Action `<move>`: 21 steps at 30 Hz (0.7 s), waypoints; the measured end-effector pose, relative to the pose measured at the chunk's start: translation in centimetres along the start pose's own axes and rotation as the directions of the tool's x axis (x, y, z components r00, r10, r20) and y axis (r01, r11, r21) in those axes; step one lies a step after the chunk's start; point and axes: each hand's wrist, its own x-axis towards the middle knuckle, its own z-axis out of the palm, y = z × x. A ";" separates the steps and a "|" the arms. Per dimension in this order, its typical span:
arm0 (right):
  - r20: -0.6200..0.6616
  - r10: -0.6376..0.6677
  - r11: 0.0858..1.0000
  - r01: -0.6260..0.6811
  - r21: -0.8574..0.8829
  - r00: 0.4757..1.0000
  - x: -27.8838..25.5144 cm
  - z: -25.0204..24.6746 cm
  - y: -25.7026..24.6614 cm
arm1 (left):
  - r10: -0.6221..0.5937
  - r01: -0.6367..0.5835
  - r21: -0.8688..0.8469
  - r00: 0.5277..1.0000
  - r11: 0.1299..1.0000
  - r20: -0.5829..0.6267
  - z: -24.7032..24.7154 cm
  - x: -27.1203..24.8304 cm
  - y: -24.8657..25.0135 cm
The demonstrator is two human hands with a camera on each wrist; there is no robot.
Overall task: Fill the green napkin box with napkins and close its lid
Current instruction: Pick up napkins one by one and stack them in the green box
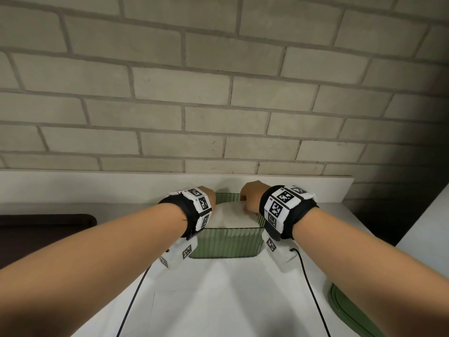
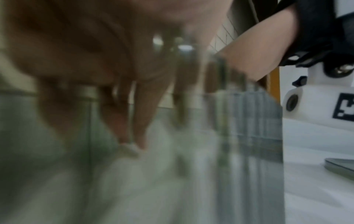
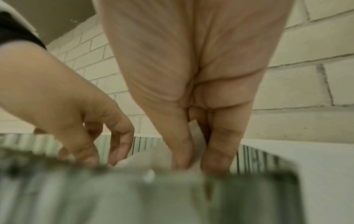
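Observation:
The green ribbed napkin box stands open on the white counter, close to the back ledge. A stack of white napkins fills its top. My left hand reaches over the box's left rim; in the blurred left wrist view its fingertips pinch a napkin edge inside the box. My right hand sits over the right rim, thumb and finger pinching down into the napkins. The left hand shows there too. The green lid lies flat at the lower right.
A brick wall and a white ledge stand right behind the box. A dark object sits at the left edge. Two black cables run from the wrist cameras across the counter. The lid's edge shows in the left wrist view.

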 end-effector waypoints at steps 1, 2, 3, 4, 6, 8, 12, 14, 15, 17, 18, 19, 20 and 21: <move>-0.027 -0.008 1.000 0.008 -0.007 1.000 0.0 -0.1 0.0 | -0.014 0.014 -0.014 1.000 1.000 -0.025 -0.3 -0.2 0.0; -0.016 -0.011 1.000 0.011 -0.019 1.000 -0.1 -0.1 -0.1 | -0.017 0.017 0.004 0.999 1.000 -0.031 -0.5 -0.3 -0.1; 0.020 -0.016 0.999 0.017 -0.042 1.000 -0.1 0.1 -0.4 | -0.023 0.024 0.022 0.999 0.999 -0.043 -0.7 -0.6 -0.1; 0.055 -0.013 0.998 0.016 -0.068 0.998 0.0 0.5 -0.7 | -0.017 0.018 0.017 0.998 1.000 -0.060 -0.9 -0.6 0.0; 0.074 0.005 0.995 0.003 -0.101 0.997 -0.1 1.1 -1.3 | 0.011 -0.011 0.010 0.999 1.000 -0.036 -1.1 -0.3 0.0; 0.048 0.002 0.993 0.004 -0.114 0.999 -0.2 1.3 -1.3 | 0.051 -0.050 -0.024 0.998 0.998 0.027 -0.7 0.6 0.1; -0.023 -0.036 0.990 0.033 -0.136 0.999 -0.6 0.4 -1.5 | 0.092 -0.093 0.009 0.995 0.996 0.029 0.9 1.3 0.3; 0.025 -0.090 0.977 0.093 -0.194 0.996 0.3 0.4 -1.6 | 0.104 -0.104 0.066 0.995 0.992 -0.007 1.3 0.7 0.2; 0.066 -0.111 0.966 0.123 -0.227 0.992 0.9 0.8 -1.4 | 0.115 -0.114 0.072 0.993 0.991 -0.007 1.6 0.8 -0.1; 0.114 -0.131 0.940 0.160 -0.303 0.985 2.0 2.1 -0.8 | 0.077 -0.085 0.128 0.995 0.988 0.071 2.0 0.9 -0.2; 0.114 -0.127 0.934 0.157 -0.322 0.985 2.5 2.8 -0.5 | 0.034 -0.057 0.174 0.991 0.983 0.129 2.1 1.0 -0.2; 0.107 -0.117 0.930 0.147 -0.338 0.987 2.7 3.4 -0.2 | -0.013 -0.034 0.233 0.981 0.972 0.195 2.2 1.0 0.0; 0.108 -0.122 0.931 0.151 -0.333 0.987 3.2 3.9 -0.1 | -0.026 -0.045 0.294 0.972 0.955 0.234 1.9 0.8 0.2; 0.116 -0.116 0.930 0.149 -0.335 0.986 4.0 4.6 0.2 | -0.035 -0.044 0.315 0.969 0.948 0.243 1.6 0.6 0.3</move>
